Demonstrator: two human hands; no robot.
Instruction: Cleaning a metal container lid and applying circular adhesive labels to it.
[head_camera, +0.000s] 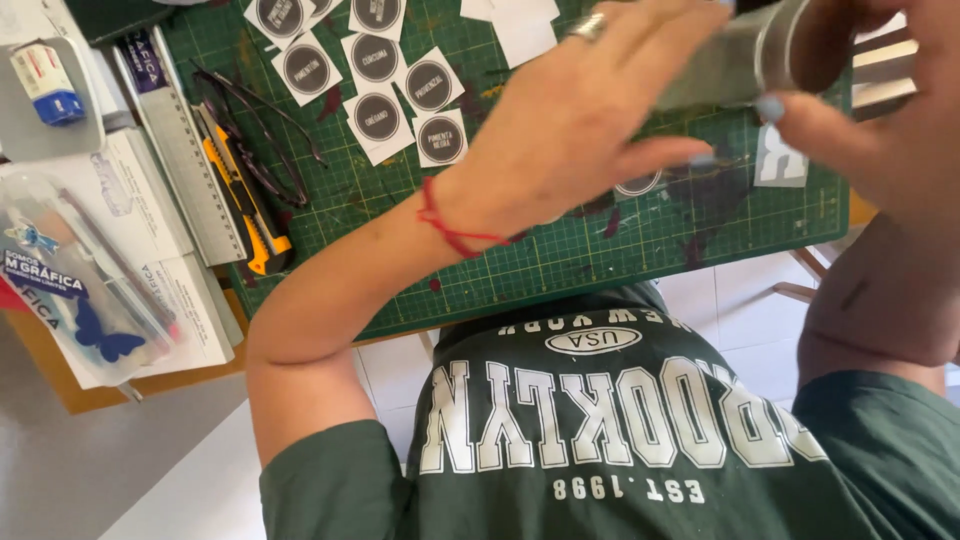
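Both hands are up close, above a green cutting mat (560, 270) on the table. The left hand (570, 130) lies with its fingers stretched out flat along the side of a shiny metal tin (745, 65). It wears a ring and has a red string on the wrist. The right hand (880, 130) curls around the tin's other end and holds it tight. The tin is in the air, tipped on its side. On the mat lie round dark stickers (377, 117) on white squares. To the left are a yellow knife (245, 200), a metal ruler (185, 165) and glasses (265, 135).
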